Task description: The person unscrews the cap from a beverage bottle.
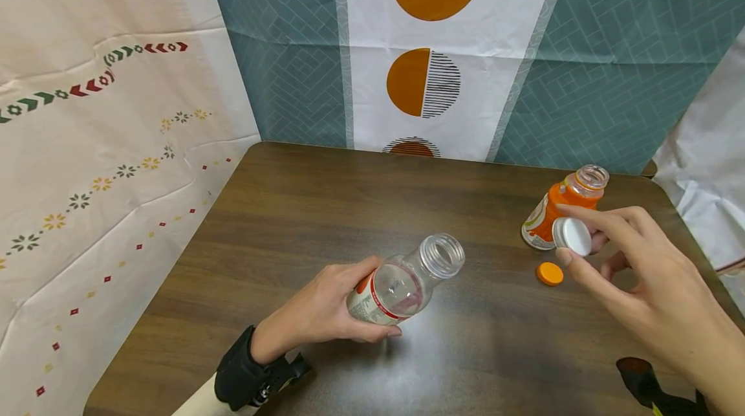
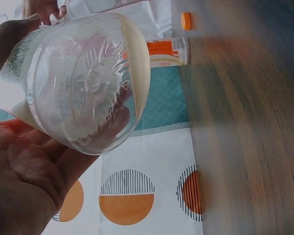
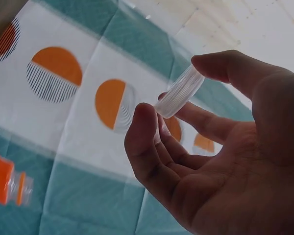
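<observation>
Table (image 1: 361,202): surfaced in dark brown wood grain, run side to side; far corners rounded; light reflected on near middle. Bottle (image 1: 547,218), coloured orange and white, stood upright toward far right, mouth uncovered. Orange cap (image 1: 550,273) laid flat near its base, set slightly apart.

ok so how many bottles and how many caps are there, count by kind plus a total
Bottles: 2 (clear bottle in the left hand, orange bottle on the table)
Caps: 2 (white cap in the right hand, orange cap on the table)
Total: 4
</observation>
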The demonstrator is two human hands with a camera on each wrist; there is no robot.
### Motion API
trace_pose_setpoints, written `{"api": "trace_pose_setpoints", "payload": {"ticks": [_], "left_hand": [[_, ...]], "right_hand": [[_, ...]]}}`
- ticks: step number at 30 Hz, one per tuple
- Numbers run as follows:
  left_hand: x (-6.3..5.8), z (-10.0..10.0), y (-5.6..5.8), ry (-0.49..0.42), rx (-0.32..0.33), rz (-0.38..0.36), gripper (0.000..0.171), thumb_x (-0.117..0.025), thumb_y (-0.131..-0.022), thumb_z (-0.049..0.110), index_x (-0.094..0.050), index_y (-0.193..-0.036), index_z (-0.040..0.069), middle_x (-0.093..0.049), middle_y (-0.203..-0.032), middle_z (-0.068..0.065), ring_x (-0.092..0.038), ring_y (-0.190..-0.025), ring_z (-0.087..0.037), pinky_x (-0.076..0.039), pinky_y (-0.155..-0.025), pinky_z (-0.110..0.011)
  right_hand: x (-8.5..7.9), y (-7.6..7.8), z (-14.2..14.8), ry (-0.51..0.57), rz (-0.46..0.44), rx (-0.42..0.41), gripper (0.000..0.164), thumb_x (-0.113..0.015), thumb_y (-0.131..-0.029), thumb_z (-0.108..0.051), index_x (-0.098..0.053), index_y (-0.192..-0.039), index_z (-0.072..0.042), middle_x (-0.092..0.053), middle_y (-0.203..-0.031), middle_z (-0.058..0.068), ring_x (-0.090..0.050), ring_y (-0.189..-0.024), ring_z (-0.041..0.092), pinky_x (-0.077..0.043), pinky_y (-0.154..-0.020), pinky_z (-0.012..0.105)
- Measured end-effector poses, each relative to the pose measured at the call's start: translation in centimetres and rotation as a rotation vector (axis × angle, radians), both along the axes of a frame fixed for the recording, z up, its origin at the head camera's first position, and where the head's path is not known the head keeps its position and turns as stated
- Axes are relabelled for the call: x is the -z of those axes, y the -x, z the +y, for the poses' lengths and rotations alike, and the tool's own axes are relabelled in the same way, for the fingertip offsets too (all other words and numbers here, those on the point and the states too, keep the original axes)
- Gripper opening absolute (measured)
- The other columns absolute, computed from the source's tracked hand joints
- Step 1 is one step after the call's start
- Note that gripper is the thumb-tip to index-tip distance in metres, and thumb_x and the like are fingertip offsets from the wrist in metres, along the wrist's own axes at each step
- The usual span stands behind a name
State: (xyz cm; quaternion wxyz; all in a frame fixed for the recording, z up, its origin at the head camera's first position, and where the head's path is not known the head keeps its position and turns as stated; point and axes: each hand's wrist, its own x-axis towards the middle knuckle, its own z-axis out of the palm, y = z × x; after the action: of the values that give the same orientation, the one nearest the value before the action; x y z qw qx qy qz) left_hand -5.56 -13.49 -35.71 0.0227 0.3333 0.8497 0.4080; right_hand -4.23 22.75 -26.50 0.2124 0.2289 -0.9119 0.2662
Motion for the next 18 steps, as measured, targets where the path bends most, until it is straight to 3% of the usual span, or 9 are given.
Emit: {"api": "trace_pose_setpoints", "payload": {"ticks": [6,13,18], "left_hand": [[0.1,0.0,-0.1,-0.008,-0.007,-0.003,0.053,-0.083,-0.075,0.048,-0.056,-0.117,0.03,-0.064,-0.091,0.019,-0.06,-0.076,0.001,-0.053,-0.067,-0.018],[0.0,-0.2,0.0,-0.009,-0.011,-0.018,0.056,-0.084,-0.075,0.045,-0.056,-0.12,0.028,-0.066,-0.095,0.017,-0.061,-0.079,0.002,-0.054,-0.069,-0.019],[-0.1,-0.1,0.1,-0.011,-0.009,-0.029,0.057,-0.084,-0.075,0.047,-0.055,-0.121,0.028,-0.066,-0.097,0.016,-0.062,-0.08,0.001,-0.055,-0.07,-0.019]], "right_hand": [[1.1,0.4,2.1,0.014,-0.035,0.096,0.051,-0.076,-0.083,-0.004,-0.064,-0.131,-0.014,-0.044,-0.1,-0.008,-0.041,-0.077,-0.011,-0.039,-0.06,0.002],[2.8,1.1,4.5,0.04,-0.002,0.121,0.043,-0.075,-0.083,-0.002,-0.066,-0.125,-0.006,-0.045,-0.096,-0.015,-0.039,-0.083,-0.013,-0.037,-0.054,0.003],[3.8,1.5,6.0,0.038,-0.012,0.167,0.041,-0.074,-0.085,-0.005,-0.064,-0.125,-0.002,-0.049,-0.097,-0.003,-0.037,-0.088,-0.015,-0.035,-0.053,0.003]]}}
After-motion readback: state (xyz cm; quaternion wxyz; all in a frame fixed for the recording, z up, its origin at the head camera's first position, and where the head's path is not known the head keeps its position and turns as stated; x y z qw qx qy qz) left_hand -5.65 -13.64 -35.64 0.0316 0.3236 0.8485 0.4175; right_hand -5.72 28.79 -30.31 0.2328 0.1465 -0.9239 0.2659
